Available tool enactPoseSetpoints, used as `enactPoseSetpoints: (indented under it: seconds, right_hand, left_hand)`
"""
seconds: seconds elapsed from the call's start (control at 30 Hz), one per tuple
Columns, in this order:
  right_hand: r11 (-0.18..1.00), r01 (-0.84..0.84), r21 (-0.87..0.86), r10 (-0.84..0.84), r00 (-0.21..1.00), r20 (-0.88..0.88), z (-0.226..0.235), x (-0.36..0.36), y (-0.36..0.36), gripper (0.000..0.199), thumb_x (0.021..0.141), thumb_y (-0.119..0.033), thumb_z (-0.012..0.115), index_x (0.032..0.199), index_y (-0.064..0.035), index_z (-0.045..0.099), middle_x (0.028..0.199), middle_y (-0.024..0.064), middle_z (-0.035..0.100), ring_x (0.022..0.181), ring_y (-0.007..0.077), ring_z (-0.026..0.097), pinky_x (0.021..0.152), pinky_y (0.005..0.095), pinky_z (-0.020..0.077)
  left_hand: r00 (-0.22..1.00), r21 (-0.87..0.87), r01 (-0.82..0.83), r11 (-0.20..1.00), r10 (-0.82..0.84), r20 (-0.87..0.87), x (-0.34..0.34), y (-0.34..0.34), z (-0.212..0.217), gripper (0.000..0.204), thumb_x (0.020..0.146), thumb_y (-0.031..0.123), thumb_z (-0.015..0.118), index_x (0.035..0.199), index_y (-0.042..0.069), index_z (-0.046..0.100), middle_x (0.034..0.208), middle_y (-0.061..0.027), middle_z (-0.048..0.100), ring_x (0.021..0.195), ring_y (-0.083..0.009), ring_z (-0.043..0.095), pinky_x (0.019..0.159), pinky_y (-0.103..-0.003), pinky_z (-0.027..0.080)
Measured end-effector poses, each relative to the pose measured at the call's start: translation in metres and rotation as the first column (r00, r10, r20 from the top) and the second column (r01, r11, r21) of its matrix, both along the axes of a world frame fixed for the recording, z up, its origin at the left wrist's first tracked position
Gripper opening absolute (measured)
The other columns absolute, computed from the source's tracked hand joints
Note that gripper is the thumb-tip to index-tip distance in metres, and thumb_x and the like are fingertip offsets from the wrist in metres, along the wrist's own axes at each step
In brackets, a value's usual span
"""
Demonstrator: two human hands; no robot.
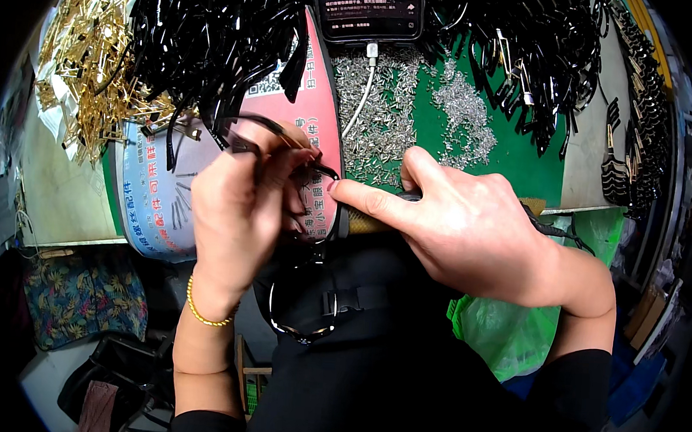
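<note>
My left hand (245, 186) is closed around a slim black eyeglass temple (325, 169), pinched between thumb and fingers, with its bent end pointing right. The tip of my right index finger, stretched out from my right hand (472, 232), meets that end. The other right fingers are curled, and a dark piece (411, 195) shows beside the index finger; what it belongs to is hidden by the hand. Below my hands, over my dark clothing, a thin-rimmed glasses frame (300, 336) is partly visible.
Bundles of black temples (214, 34) lie at the back left, more black temples (522, 60) at the back right. Gold metal parts (86, 65) fill the far left. Small silver pieces (384, 115) cover the middle near a phone (366, 11) with a white cable (365, 90). A green bag (513, 329) hangs at right.
</note>
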State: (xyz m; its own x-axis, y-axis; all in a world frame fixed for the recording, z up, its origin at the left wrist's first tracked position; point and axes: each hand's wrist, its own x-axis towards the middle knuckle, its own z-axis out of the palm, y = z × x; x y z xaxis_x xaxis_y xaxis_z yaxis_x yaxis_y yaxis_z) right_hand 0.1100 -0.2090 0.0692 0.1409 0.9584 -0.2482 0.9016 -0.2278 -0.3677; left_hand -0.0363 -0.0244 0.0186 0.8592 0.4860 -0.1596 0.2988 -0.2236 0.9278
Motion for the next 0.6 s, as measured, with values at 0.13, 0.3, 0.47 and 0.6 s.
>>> enactPoseSetpoints:
  seconds: [0.13, 0.3, 0.47, 0.6]
  right_hand:
    - [1.000, -0.004, 0.011, 0.004, 1.000, -0.014, 0.001, 0.000, 0.001, 0.059, 0.081, -0.008, 0.063, 0.137, -0.0280, 0.059, 0.086, 0.0115, 0.051, 0.068, 0.0268, 0.064, 0.048, 0.0379, 0.0512]
    - [0.997, 0.015, 0.076, -0.020, 0.998, 0.066, -0.002, -0.004, 0.003, 0.059, 0.082, -0.007, 0.062, 0.138, -0.0280, 0.059, 0.087, 0.0110, 0.051, 0.069, 0.0266, 0.064, 0.048, 0.0382, 0.0512]
    - [0.981, 0.061, 0.182, -0.078, 0.993, 0.087, -0.010, -0.008, 0.008, 0.061, 0.082, -0.005, 0.061, 0.138, -0.0277, 0.059, 0.087, 0.0107, 0.051, 0.069, 0.0263, 0.063, 0.048, 0.0379, 0.0508]
    - [0.980, 0.067, 0.186, -0.082, 0.994, 0.078, -0.009, -0.009, 0.012, 0.061, 0.082, -0.005, 0.061, 0.138, -0.0277, 0.059, 0.087, 0.0102, 0.051, 0.069, 0.0258, 0.063, 0.048, 0.0368, 0.0511]
  left_hand:
    - [0.928, 0.413, 0.038, 0.910, -0.185, 0.322, 0.004, -0.001, -0.009, 0.029, 0.074, -0.015, 0.058, 0.099, -0.004, 0.064, 0.089, -0.0147, 0.066, 0.080, -0.0285, 0.067, 0.072, -0.032, 0.054]
    - [0.975, 0.313, -0.029, 0.949, -0.042, 0.220, 0.005, -0.003, -0.007, 0.018, 0.081, -0.010, 0.066, 0.097, -0.002, 0.063, 0.085, -0.0092, 0.068, 0.062, -0.0193, 0.065, 0.055, -0.029, 0.050]
    - [0.977, -0.018, -0.070, 0.997, 0.072, 0.201, 0.001, -0.006, -0.010, 0.006, 0.096, -0.005, 0.060, 0.100, -0.004, 0.064, 0.079, -0.0061, 0.070, 0.056, -0.0055, 0.059, 0.047, -0.021, 0.047]
    - [0.977, -0.103, -0.103, 0.989, 0.120, 0.174, 0.002, -0.007, -0.004, 0.005, 0.097, -0.003, 0.061, 0.100, -0.004, 0.064, 0.080, -0.0054, 0.069, 0.057, -0.0050, 0.059, 0.049, -0.021, 0.048]
